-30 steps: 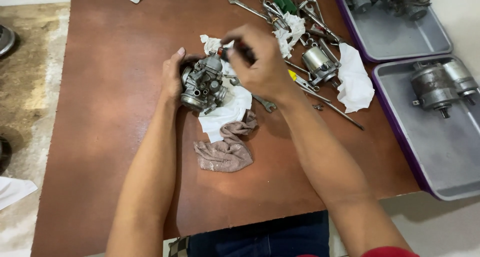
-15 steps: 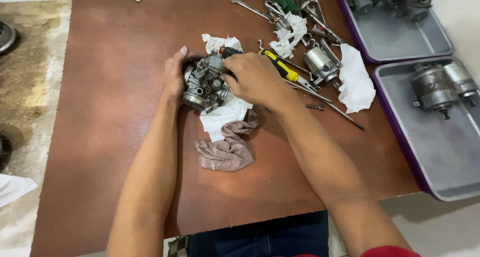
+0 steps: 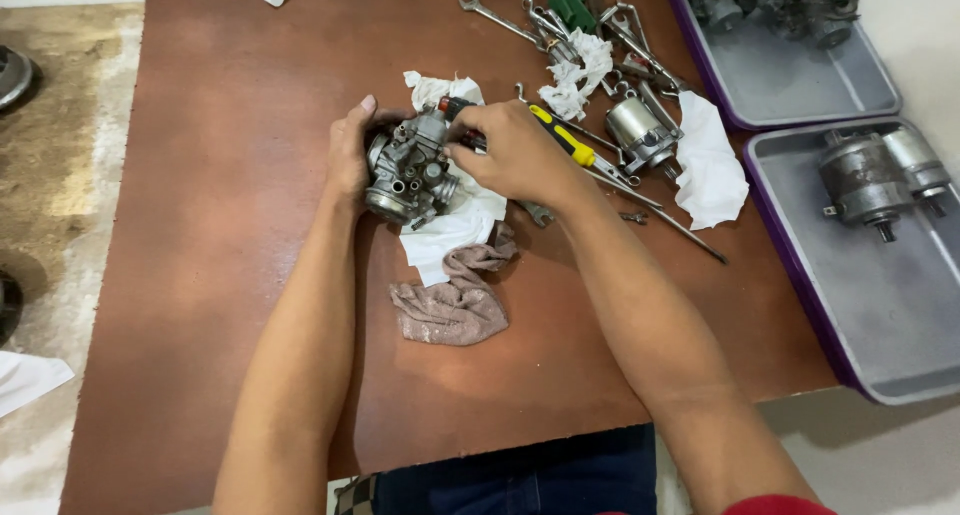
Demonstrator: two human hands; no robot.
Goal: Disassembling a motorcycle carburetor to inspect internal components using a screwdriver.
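A grey cast-metal carburettor (image 3: 410, 170) is cupped by the left hand (image 3: 350, 155) over white paper (image 3: 450, 230) on the brown board (image 3: 220, 225); a red-tipped tool (image 3: 455, 107) is pinched by the right hand (image 3: 515, 155).

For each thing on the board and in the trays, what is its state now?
carburetor: held on white paper by left hand
right hand: closed on red-tipped tool
yellow screwdriver: lying loose
brown rag: crumpled
near tray: holds a cylindrical motor part
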